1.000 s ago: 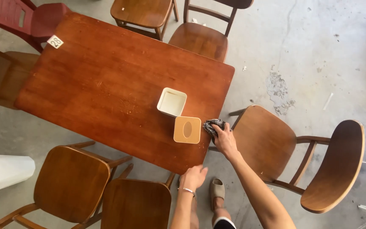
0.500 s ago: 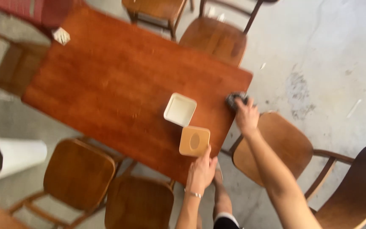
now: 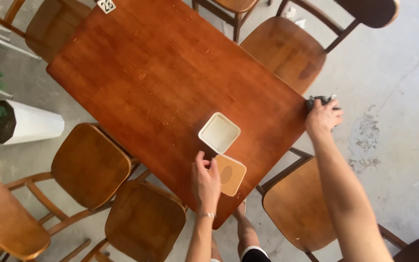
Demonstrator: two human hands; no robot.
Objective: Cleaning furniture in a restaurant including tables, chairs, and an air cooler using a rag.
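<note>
My right hand (image 3: 323,118) presses a dark grey cloth (image 3: 317,101) against the far right corner of the reddish wooden table (image 3: 170,82). Fingers apart, my left hand (image 3: 206,182) rests on the table's near edge and touches the side of a tan square lid (image 3: 230,173). Just beyond the lid sits a white square container (image 3: 219,132), open side up.
Wooden chairs ring the table: two on the near left (image 3: 90,165) (image 3: 144,221), one at the near right (image 3: 299,208), two beyond the far edge (image 3: 282,51). A small white card (image 3: 106,5) lies at the table's far corner. A white planter (image 3: 25,123) stands at left on the concrete floor.
My right hand slid the cloth along the table edge to the far right corner. My left hand rose from below the edge onto the table beside the tan lid. The view shifted closer.
</note>
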